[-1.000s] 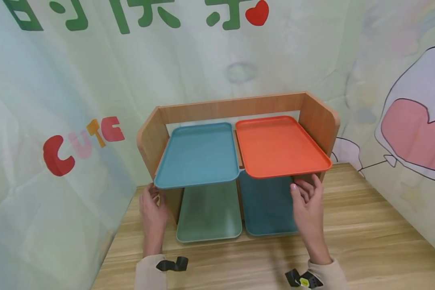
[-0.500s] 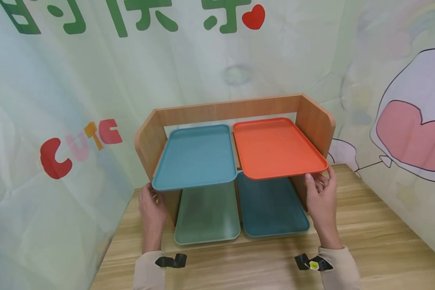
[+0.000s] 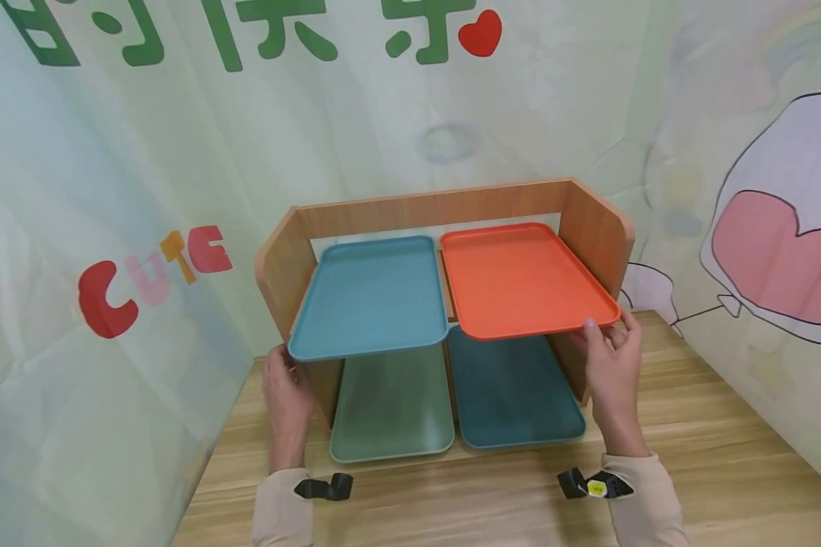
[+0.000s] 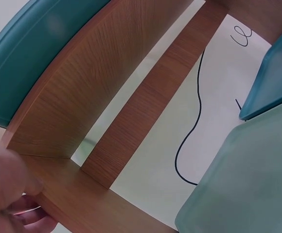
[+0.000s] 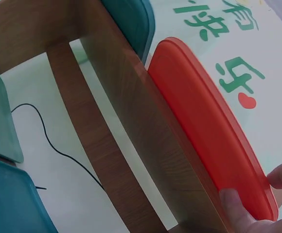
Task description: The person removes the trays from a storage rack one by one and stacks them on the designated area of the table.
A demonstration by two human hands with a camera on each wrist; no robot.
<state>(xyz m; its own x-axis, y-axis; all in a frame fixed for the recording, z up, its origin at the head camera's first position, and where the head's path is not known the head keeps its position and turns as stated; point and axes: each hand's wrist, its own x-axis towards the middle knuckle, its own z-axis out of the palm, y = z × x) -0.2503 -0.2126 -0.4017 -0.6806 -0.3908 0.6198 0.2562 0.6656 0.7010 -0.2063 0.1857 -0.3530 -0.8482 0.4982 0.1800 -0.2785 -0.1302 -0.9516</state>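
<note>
A two-tier wooden shelf [image 3: 612, 235] carries a blue tray [image 3: 372, 296] at upper left and an orange-red tray [image 3: 527, 281] at upper right. My right hand [image 3: 614, 365] holds the front right corner of the orange-red tray; in the right wrist view, fingertips lie against its underside [image 5: 204, 131] and outer rim. My left hand [image 3: 287, 395] grips the front edge of the shelf's left side panel, just under the blue tray's corner. That side panel [image 4: 97, 208] also shows beside the fingers in the left wrist view.
Below, a green tray [image 3: 393, 410] and a dark teal tray [image 3: 516, 395] lie side by side on the lower level, fronts jutting out. The shelf stands on a wood-grain table [image 3: 711, 425]. A printed cloth backdrop [image 3: 554, 114] hangs close behind and along both sides.
My right hand has moved right and slightly up, from beneath the orange-red tray's front edge to its front right corner. The left hand and the trays keep their places.
</note>
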